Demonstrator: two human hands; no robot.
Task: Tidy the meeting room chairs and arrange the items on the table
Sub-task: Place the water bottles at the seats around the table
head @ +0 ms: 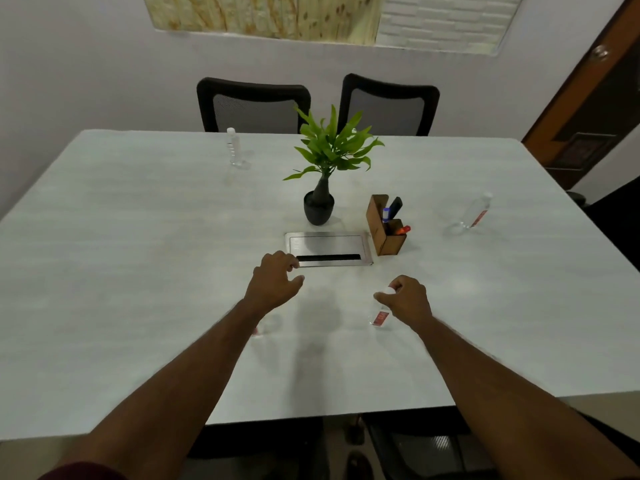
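1. While your right hand (407, 301) grips a small water bottle (380, 315) near its white cap, fingers curled round it, the bottle is upright low over the table (138, 271) before you; contact with the table cannot be told.
2. Your left hand (275, 282) hovers with fingers loosely curled, holding nothing, just beside the metal cable box (329, 244).
3. A second bottle (268, 325) shows, blurred, beneath your left wrist.
4. The left chair (252, 105) and right chair (388, 105) stand behind the table's far edge.
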